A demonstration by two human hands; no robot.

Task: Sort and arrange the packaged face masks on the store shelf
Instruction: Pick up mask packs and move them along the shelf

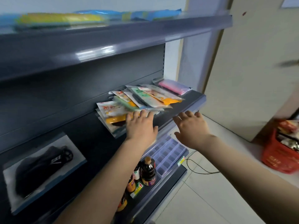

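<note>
1. where a dark grey store shelving unit (90,88) fills the left and centre of the view, its middle shelf (182,107) carries the packaged goods, and an upper shelf (113,39) holds blurred blue and yellow packets (68,19).
2. to the right lie a pale tiled floor (210,191) and a red basket (281,156) full of goods.
3. a boxed black face mask (43,168) sits at the left end of the middle shelf, well apart from the rest.
4. a loose, overlapping pile of packaged face masks (137,101), in white, orange and green wrappers, lies fanned across the middle shelf against its back panel.
5. a pink packet (173,86) rests just beside the pile at its far right end.
6. clear plastic dividers (166,154) and dark sauce bottles (148,172) stand on the lower shelf.
7. the left hand (140,126) is flat with fingers spread, fingertips touching the front edge of the pile, gripping nothing.
8. the right hand (191,126) hovers at the shelf's front edge, fingers spread, empty, near the pile but apart from it.
</note>
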